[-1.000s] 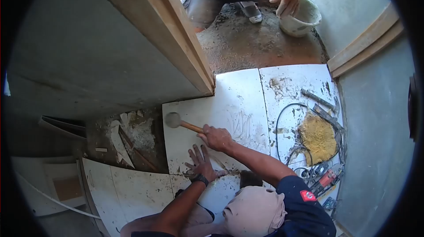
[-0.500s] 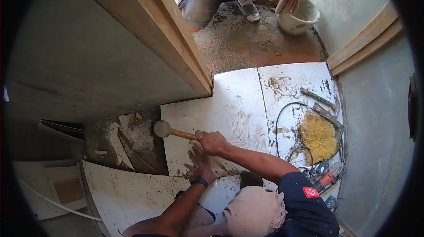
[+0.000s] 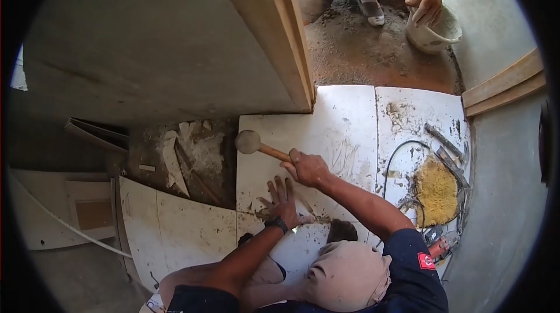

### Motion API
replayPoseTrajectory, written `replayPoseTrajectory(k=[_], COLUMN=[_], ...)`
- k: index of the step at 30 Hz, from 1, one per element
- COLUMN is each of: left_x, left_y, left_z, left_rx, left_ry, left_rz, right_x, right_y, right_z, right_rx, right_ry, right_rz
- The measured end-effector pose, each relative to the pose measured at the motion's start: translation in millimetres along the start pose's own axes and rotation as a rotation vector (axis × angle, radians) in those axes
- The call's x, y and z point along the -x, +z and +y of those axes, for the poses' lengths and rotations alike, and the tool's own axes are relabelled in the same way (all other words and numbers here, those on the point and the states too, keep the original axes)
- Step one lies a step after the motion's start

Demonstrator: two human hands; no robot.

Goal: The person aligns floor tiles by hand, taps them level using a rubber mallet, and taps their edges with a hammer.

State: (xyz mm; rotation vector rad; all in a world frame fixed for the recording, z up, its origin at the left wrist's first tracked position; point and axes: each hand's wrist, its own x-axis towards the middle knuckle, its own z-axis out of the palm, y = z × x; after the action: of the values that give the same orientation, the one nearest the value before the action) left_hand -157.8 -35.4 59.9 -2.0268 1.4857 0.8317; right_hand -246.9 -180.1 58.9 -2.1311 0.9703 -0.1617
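Observation:
My right hand [image 3: 311,170] is wrapped round the wooden handle of a mallet [image 3: 248,141], its round grey head pointing left over a large white floor tile [image 3: 332,112]. My left hand [image 3: 282,201] lies flat with fingers spread on the same tile, just below the mallet handle, near the joint with the front row of tiles. A dark watch is on the left wrist. Smudges and bits of dirt mark the tile around both hands. The mallet head is close to the tile's left edge, beside a rough untiled patch [image 3: 213,150].
Broken tile strips [image 3: 172,164] lie in the untiled patch. A yellow sponge-like slab [image 3: 436,190], metal bars, cable and a red power tool [image 3: 442,244] lie at right. Beyond the wooden door frame [image 3: 294,39], another person crouches, one hand at a bucket [image 3: 434,36].
The whole view has shifted, so the scene sits further right. My right hand and the mallet are slightly further from my left hand, which stays flat on the tile.

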Motion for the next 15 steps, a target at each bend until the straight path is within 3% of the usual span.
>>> replayPoseTrajectory(k=[3, 6, 10, 13, 14, 15], left_x=[-0.5, -5.0, -0.8, 6.6, 1.4, -1.6], left_y=[1.4, -7.6, 1.6, 7.4, 2.3, -2.4], left_z=[-2.0, -0.3, -2.1, -0.5, -0.4, -1.7], left_rx=[0.002, 0.021, 0.004, -0.01, 0.008, 0.032], left_ry=[0.013, 0.019, 0.014, 0.0, 0.01, 0.004], left_rz=[0.018, 0.017, -0.008, -0.058, -0.046, -0.034], right_x=[-11.9, -11.9, -4.2, 10.7, 13.0, 10.4], right_y=[2.2, 3.2, -7.1, 2.7, -0.7, -3.0], right_z=[4.5, 0.6, -0.5, 5.5, 9.0, 14.8], right_rx=[0.037, 0.023, 0.055, 0.042, 0.095, 0.117], right_ry=[0.081, -0.033, 0.008, -0.06, 0.043, 0.051], right_rz=[-0.086, 0.051, -0.093, -0.008, -0.135, -0.106])
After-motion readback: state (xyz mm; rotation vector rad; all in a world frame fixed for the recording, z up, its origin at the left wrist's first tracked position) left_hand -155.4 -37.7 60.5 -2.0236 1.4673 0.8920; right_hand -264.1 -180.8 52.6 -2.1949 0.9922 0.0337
